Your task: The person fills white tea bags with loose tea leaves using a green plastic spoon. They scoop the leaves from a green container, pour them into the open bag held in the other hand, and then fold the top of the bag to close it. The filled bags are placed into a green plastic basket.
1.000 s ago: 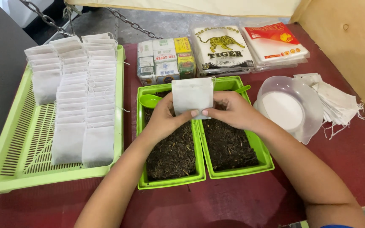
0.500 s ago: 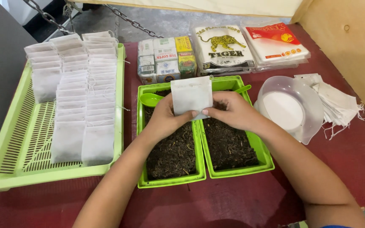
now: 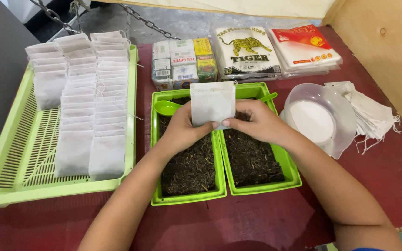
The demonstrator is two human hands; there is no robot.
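Here, near the centre of the frame, the left hand (image 3: 182, 130) and the right hand (image 3: 254, 122) both pinch the lower edge of a flat, matte white filter bag (image 3: 212, 103), held upright with fingers closed on it from either side. The bag looks like soft, papery fabric and is roughly square. It hangs above two glossy green plastic trays (image 3: 219, 162) set side by side, each filled with dark, crumbly loose tea (image 3: 252, 158). A green plastic scoop (image 3: 166, 108) lies in the upper left corner of the left tray, its handle hidden behind the hand and bag.

At the left of the frame, a slotted green basket (image 3: 19, 158) carries overlapping rows of filled white bags (image 3: 91, 107). At the right, a translucent plastic bowl (image 3: 324, 118) lies tilted, and beside it a loose pile of empty bags with strings (image 3: 373, 116) lies on the dark red table (image 3: 257, 223). Wrapped packets (image 3: 245, 51) sit along the top. Both forearms are cut off by the lower edge.
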